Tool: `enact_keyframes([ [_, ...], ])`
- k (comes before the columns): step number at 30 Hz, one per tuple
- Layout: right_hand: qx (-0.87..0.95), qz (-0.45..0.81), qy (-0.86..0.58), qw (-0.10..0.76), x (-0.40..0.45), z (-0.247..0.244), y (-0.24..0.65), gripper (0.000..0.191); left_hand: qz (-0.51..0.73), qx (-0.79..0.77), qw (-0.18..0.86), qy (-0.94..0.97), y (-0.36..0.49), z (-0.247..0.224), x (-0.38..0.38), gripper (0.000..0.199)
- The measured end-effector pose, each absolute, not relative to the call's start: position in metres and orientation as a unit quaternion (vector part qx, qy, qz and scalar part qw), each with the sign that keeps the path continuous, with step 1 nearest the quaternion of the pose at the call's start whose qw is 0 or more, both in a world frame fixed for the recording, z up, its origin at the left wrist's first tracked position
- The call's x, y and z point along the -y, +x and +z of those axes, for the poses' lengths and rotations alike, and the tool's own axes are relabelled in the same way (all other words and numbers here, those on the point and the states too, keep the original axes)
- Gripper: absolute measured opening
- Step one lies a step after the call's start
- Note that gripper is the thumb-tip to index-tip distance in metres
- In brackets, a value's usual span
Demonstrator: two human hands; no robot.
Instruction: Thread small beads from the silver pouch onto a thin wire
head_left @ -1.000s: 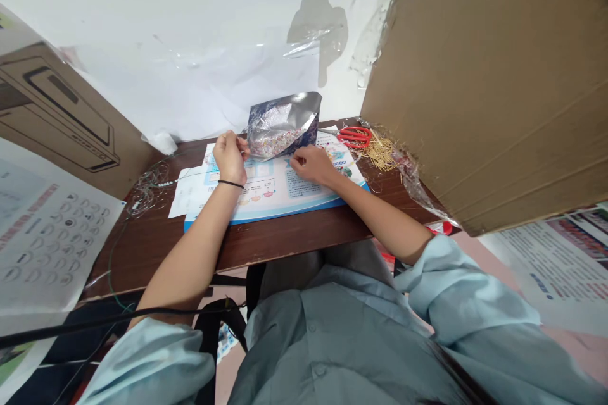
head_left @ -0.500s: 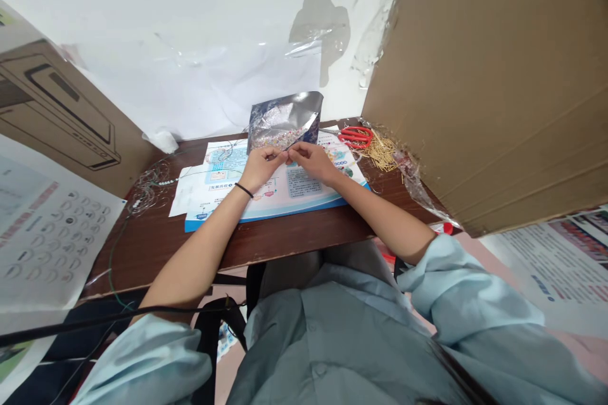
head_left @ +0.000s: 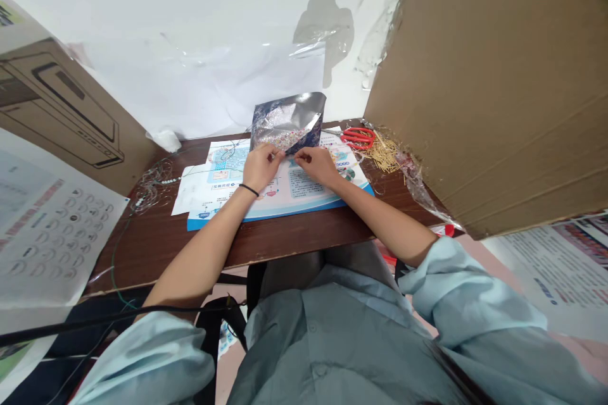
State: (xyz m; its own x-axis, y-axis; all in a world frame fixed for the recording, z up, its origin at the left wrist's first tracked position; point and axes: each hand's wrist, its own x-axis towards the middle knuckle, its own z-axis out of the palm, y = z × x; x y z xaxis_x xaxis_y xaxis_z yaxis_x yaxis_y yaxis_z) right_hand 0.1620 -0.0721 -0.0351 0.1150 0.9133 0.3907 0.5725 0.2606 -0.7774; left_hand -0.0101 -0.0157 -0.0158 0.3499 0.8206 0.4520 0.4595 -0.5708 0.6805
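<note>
My left hand (head_left: pixel 263 164) is pinched closed just in front of an open silver pouch (head_left: pixel 313 107) that holds many small coloured beads (head_left: pixel 285 138). What sits between those fingertips is too small to make out. A little to the right, my right hand (head_left: pixel 315 163) has its thumb and forefinger pressed together, and anything in them is too fine to see. A narrow gap parts the two hands. Both are over a printed sheet (head_left: pixel 280 202) with a blue edge. A green thread with white beads (head_left: pixel 167 181) runs across the paper from the left toward my left hand.
Red-handled scissors (head_left: pixel 358 137) lie beside a heap of gold-coloured sticks (head_left: pixel 384 155) at the right. Tangled clear thread (head_left: pixel 151 185) covers the table's left part. Cardboard walls (head_left: pixel 494 76) flank the brown table (head_left: pixel 294 237), and a black cable (head_left: pixel 95 324) crosses at lower left.
My hands, whose fingertips met before, have moved slightly apart; the right has shifted a little to the right. The whole view has also shifted slightly.
</note>
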Motion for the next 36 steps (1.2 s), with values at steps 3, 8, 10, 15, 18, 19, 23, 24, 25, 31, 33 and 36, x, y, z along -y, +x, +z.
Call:
enact_keyframes([
  [3,0.632,0.143,-0.609,0.458,0.072,-0.036,0.163,0.010,0.352,-0.415,0.106,0.832,-0.021,-0.017,0.007,0.016],
  [8,0.642,0.130,-0.605,0.454,0.072,-0.038,0.162,0.011,0.241,-0.415,0.021,0.877,-0.027,-0.018,0.004,0.018],
  [10,0.644,0.130,-0.602,0.454,0.072,-0.039,0.161,0.011,0.218,-0.418,0.021,0.882,-0.026,-0.019,0.005,0.017],
  [15,0.647,0.130,-0.596,0.457,0.071,-0.041,0.162,0.011,0.187,-0.423,0.011,0.886,-0.024,-0.021,0.007,0.022],
  [18,0.647,0.135,-0.597,0.454,0.072,-0.041,0.162,0.011,0.140,-0.430,-0.018,0.892,-0.025,-0.019,0.008,0.031],
  [19,0.648,0.137,-0.597,0.452,0.072,-0.040,0.162,0.011,0.124,-0.433,-0.029,0.892,-0.025,-0.018,0.009,0.034],
  [23,0.663,0.146,-0.591,0.436,0.072,-0.040,0.160,0.012,0.092,-0.437,-0.065,0.893,-0.024,-0.016,0.012,0.039],
  [24,0.666,0.147,-0.589,0.432,0.072,-0.040,0.159,0.012,0.090,-0.437,-0.067,0.893,-0.024,-0.016,0.012,0.039],
  [25,0.670,0.147,-0.587,0.430,0.072,-0.041,0.159,0.012,0.090,-0.438,-0.067,0.892,-0.024,-0.016,0.012,0.039],
  [31,0.677,0.141,-0.579,0.432,0.072,-0.042,0.159,0.012,0.124,-0.455,-0.041,0.881,-0.024,-0.017,0.011,0.038],
  [33,0.678,0.141,-0.581,0.427,0.072,-0.042,0.159,0.012,0.164,-0.455,-0.013,0.875,-0.024,-0.017,0.008,0.037],
  [36,0.679,0.142,-0.582,0.425,0.072,-0.041,0.159,0.012,0.291,-0.452,0.075,0.840,-0.024,-0.019,0.001,0.036],
])
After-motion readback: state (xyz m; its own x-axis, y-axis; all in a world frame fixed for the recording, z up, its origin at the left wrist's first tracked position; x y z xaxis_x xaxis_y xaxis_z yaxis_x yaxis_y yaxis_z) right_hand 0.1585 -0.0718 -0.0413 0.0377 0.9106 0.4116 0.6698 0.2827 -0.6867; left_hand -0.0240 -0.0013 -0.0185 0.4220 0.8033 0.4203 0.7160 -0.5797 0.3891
